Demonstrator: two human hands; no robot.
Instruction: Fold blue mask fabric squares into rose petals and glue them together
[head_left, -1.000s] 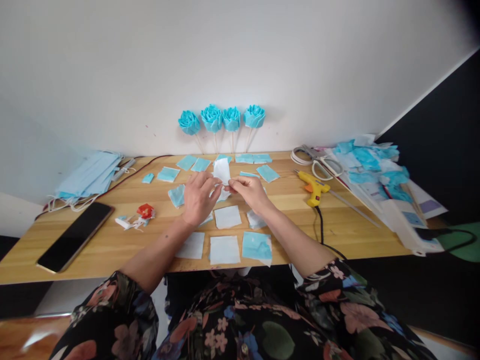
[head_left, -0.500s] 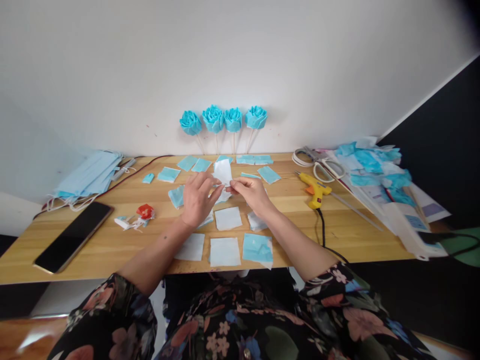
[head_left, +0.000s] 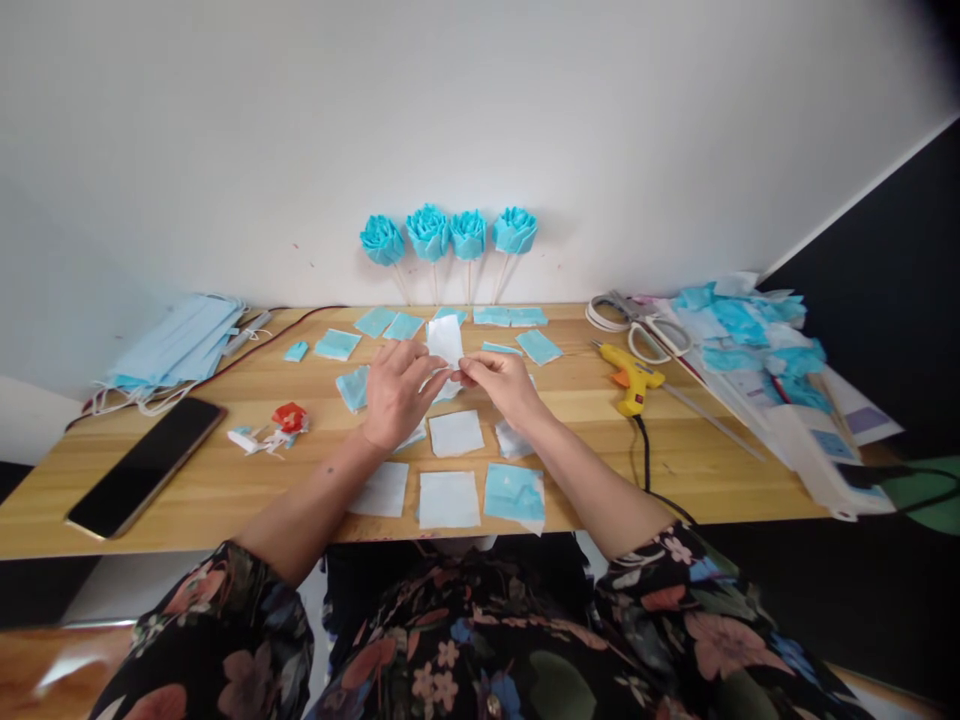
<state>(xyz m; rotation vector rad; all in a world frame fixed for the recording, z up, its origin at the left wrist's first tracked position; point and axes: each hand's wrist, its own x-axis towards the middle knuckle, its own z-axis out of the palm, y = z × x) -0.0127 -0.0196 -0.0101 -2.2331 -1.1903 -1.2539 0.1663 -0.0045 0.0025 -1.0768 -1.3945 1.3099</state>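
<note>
Between my hands stands a small white fabric piece (head_left: 445, 340), its lower edge pinched at the fingertips. My left hand (head_left: 397, 392) is closed on its left side, with thumb and forefinger together. From the right, my right hand (head_left: 501, 385) pinches the lower right corner. Below and around the hands lie cut squares, some white like the white square (head_left: 456, 433), others blue like the blue square (head_left: 514, 492). Several blue fabric flowers (head_left: 427, 233) on thin sticks lean on the wall behind. Parts of the squares under my hands are hidden.
On the right are a yellow glue gun (head_left: 630, 378) with a black cord, scissors (head_left: 651, 338) and a heap of blue scraps (head_left: 750, 320). A phone (head_left: 146, 468), stacked face masks (head_left: 176, 345) and a crumpled red wrapper (head_left: 290, 418) lie on the left.
Both hands stay at nearly the same spot, fingertips shifting slightly along the lower edge of the white piece. The whole view has tilted a little.
</note>
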